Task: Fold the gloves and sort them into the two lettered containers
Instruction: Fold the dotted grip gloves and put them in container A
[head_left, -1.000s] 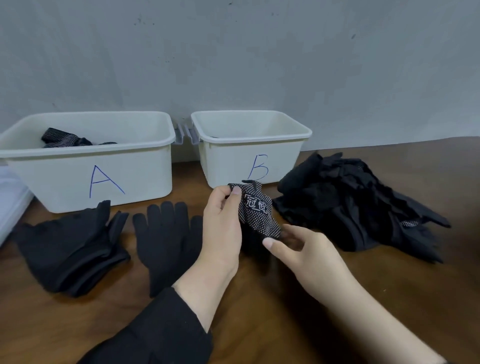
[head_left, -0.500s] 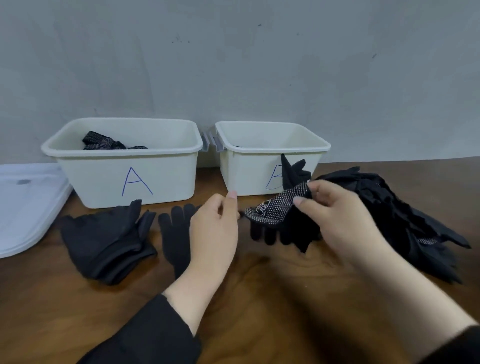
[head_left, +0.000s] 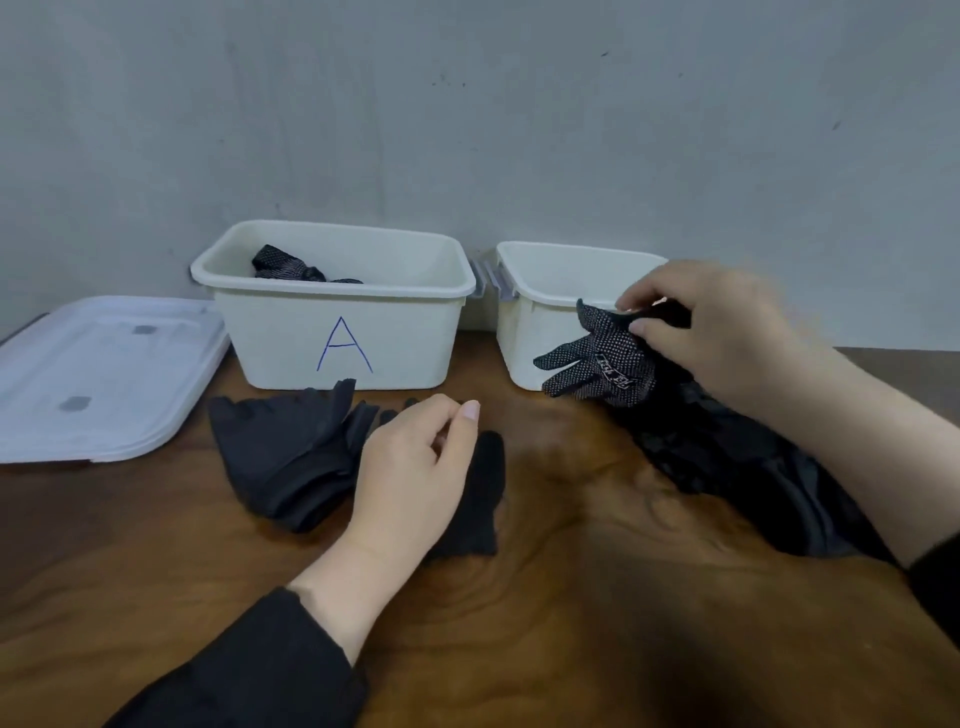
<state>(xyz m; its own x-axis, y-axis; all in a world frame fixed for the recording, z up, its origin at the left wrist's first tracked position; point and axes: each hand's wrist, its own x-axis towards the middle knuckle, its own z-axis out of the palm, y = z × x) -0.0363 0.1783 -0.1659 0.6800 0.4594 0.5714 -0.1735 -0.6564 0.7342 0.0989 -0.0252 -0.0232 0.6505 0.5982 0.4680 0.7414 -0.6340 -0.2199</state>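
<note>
The right hand (head_left: 722, 332) pinches a dotted glove (head_left: 597, 364) by its cuff and holds it up in front of the second tub (head_left: 535, 291). The glove and hand cover the letter on that tub, so it cannot be read now. The hand is blurry. The writing on the glove is too small to read. Below the hand lies a big pile of black gloves (head_left: 727, 457) on the table (head_left: 519, 623), and the arm hides part of it.

The left hand (head_left: 415, 467) holds nothing. Its fingers are loosely curled, and it sits over a flat black glove (head_left: 485, 493), hiding most of it. Beside that lies a folded stack of black gloves (head_left: 285, 457), just in front of the tub marked A (head_left: 337, 322). A dotted glove (head_left: 283, 265) peeks out of that tub, but the rest is hidden by the wall. A white lid (head_left: 98, 374) lies at the left, cut off by the edge.

Half a second ago the dotted glove was lower and nearer the middle. Now it is higher and more to the right. The left hand has let go and dropped lower.
</note>
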